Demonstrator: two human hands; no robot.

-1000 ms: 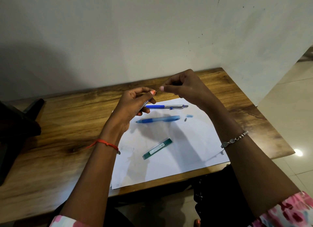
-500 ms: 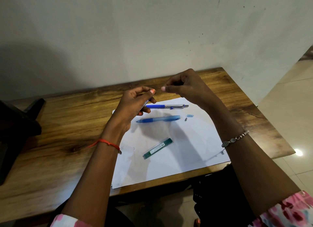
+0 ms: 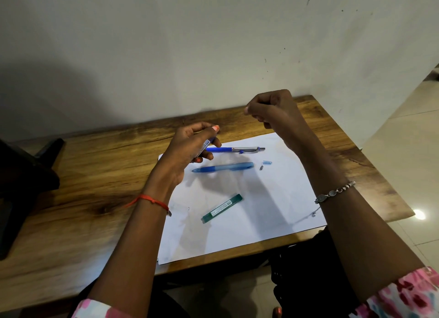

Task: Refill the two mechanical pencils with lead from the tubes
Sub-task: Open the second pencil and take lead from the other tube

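Note:
My left hand (image 3: 190, 149) is raised over the sheet's far left corner and grips a lead tube (image 3: 206, 145) with a label, tilted up to the right. My right hand (image 3: 273, 108) is lifted higher and to the right, fingertips pinched together; what they pinch is too thin to see. On the white paper (image 3: 273, 211) lie a blue-and-silver mechanical pencil (image 3: 240, 149), a light-blue mechanical pencil (image 3: 223, 167) below it, a small blue cap (image 3: 267, 162) with a tiny grey eraser piece (image 3: 261, 167), and a green lead tube (image 3: 222, 208).
The wooden table (image 3: 95, 175) stands against a pale wall. A dark object (image 3: 21, 175) sits at the left edge. Tiled floor (image 3: 403, 151) lies past the table's right edge.
My right hand has pulled away from my left hand, rising up and to the right. The left hand keeps hold of its tube.

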